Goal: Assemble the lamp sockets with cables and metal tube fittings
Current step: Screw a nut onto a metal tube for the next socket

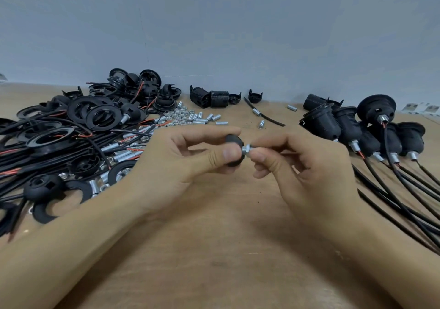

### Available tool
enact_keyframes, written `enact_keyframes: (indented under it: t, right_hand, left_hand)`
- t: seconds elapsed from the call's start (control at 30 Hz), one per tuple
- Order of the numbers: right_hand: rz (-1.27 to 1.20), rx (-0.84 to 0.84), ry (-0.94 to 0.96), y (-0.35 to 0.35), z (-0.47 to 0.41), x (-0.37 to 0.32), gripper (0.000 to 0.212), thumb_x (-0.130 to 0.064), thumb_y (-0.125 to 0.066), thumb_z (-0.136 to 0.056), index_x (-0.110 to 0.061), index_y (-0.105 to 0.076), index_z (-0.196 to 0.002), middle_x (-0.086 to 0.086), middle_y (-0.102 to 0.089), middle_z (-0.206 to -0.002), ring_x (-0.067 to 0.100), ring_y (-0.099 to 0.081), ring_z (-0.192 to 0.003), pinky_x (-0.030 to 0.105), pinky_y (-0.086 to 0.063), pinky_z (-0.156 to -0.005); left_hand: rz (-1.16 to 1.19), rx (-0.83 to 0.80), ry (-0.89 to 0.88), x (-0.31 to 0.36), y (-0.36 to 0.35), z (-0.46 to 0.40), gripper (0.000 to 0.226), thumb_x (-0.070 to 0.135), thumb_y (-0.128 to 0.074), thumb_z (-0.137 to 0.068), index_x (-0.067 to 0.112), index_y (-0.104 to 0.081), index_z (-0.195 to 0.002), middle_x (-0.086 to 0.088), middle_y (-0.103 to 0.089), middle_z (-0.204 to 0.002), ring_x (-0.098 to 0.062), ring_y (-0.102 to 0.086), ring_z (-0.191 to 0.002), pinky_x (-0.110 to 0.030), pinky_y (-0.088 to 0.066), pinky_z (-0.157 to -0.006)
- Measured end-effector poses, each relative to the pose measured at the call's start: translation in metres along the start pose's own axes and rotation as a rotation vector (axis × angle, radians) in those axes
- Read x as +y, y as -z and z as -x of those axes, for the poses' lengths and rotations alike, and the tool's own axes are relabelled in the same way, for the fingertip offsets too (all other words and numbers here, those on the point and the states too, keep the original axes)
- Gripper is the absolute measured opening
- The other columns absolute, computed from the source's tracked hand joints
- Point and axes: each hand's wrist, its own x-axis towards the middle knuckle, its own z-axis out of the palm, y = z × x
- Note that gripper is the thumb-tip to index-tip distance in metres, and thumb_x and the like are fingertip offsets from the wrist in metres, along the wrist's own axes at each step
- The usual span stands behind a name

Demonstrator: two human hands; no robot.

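Observation:
My left hand [188, 158] pinches a black socket cap [234, 141] between thumb and fingers, held above the table's middle. My right hand [302, 163] grips a short silver metal tube with a nut [247, 150] at the cap's right side, and tube and cap touch. Most of the cap is hidden by my left fingers. Loose silver tubes [204, 118] and nuts [177, 115] lie behind my hands. A heap of black rings, caps and cables [78, 127] fills the left. Finished sockets with cables [371, 132] lie at the right.
Threaded black socket bodies [212, 99] stand at the back near the grey wall [214, 34]. A short black cable piece [266, 115] with single tubes lies behind my right hand. The wooden table [214, 249] spreads in front of me, with long cables trailing off the right side.

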Motion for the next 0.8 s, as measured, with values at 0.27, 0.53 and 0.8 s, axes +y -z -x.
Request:
enact_keyframes:
  t: [0.27, 0.53, 0.8]
  right_hand:
    - [0.296, -0.037, 0.413, 0.000, -0.001, 0.001, 0.008, 0.008, -0.067, -0.085, 0.005, -0.071, -0.079, 0.013, -0.066, -0.075, 0.032, -0.060, -0.062, 0.040, -0.048, -0.057]
    - [0.318, 0.004, 0.052, -0.003, -0.004, -0.006, 0.034, -0.030, -0.043, -0.100, -0.031, -0.039, -0.066, -0.020, -0.028, -0.050, 0.003, -0.032, -0.043, 0.014, -0.024, -0.048]
    - [0.099, -0.167, -0.206, -0.003, -0.002, -0.002, 0.027, -0.051, -0.041, -0.098, -0.037, -0.053, -0.078, -0.019, -0.059, -0.069, 0.006, -0.058, -0.065, 0.015, -0.041, -0.058]
  left_hand:
    - [0.048, -0.101, 0.378, 0.008, -0.006, 0.001, 0.043, 0.057, -0.064, -0.063, 0.015, -0.074, -0.063, -0.009, -0.064, -0.061, -0.008, -0.052, -0.043, -0.015, -0.043, -0.039]
    - [0.255, -0.177, 0.145, -0.002, -0.003, 0.003, 0.034, 0.014, -0.078, -0.070, 0.008, -0.076, -0.103, -0.013, -0.072, -0.104, -0.024, -0.070, -0.095, -0.031, -0.057, -0.082]
    - [0.087, 0.006, 0.117, -0.005, -0.004, -0.001, 0.046, 0.017, -0.090, -0.057, 0.008, -0.076, -0.100, -0.012, -0.074, -0.096, -0.020, -0.071, -0.086, -0.030, -0.056, -0.081]
